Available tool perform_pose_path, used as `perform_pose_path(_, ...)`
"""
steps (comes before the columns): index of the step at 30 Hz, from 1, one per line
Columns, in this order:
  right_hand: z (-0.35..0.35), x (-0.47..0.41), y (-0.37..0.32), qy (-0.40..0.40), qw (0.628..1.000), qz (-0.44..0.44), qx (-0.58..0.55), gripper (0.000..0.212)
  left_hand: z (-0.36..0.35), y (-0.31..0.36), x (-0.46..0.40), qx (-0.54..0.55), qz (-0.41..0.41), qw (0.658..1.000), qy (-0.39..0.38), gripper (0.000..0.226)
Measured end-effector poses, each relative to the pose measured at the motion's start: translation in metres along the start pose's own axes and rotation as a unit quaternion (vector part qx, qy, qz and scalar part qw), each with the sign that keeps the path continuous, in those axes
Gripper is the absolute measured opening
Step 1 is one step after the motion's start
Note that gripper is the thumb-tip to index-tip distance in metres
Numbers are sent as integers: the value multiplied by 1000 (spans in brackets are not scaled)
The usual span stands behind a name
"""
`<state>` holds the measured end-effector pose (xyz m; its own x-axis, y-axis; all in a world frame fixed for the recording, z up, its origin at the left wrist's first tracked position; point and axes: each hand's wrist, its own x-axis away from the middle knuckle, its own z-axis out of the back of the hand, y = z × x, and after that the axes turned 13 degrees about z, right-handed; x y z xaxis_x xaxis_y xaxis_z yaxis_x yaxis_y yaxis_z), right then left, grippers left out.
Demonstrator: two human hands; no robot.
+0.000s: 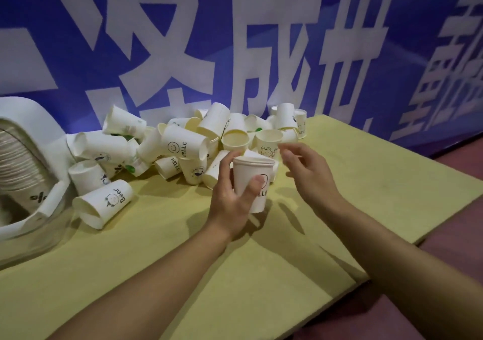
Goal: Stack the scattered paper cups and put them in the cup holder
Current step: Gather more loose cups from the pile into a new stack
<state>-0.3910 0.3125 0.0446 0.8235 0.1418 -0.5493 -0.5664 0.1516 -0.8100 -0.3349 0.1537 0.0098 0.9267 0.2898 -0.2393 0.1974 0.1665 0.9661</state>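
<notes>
My left hand [234, 201] grips a short stack of white paper cups [252, 180], upright, with "HELLO" printed on the outer cup. My right hand [305, 169] hovers just right of the stack, fingers loosely spread and holding nothing. Behind both hands lies a pile of scattered white paper cups [183, 143], many on their sides, some upright. One upright cup with a rabbit print [269, 143] stands directly beyond my right fingertips. The white cup holder [34, 136] lies at the far left with a long row of nested cups inside.
Everything rests on a yellow-green mat [261, 274] whose right and front edges give way to a reddish table top [457, 235]. A blue banner with large white characters [235, 39] forms the wall right behind the pile. A single cup marked "Bear" [104, 201] lies beside the holder.
</notes>
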Motion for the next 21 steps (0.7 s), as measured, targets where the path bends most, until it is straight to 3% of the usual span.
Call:
perform_pose_path(4,11,-90,36,39,991,-37,122,33,-21,-11,-20,12,8,1000,3,57)
perform_pose_path(10,12,-189,96,25,974,-65,217,62,-28,-22,-38,4,26,999,-28,54)
perform_pose_path(15,-3,-219,129,36,966,-78,244,78,-25,-28,-47,78,57,995,-11,63)
perform_pose_path(21,-16,-224,146,36,949,-82,301,80,-24,-30,-50,97,64,993,-8,68)
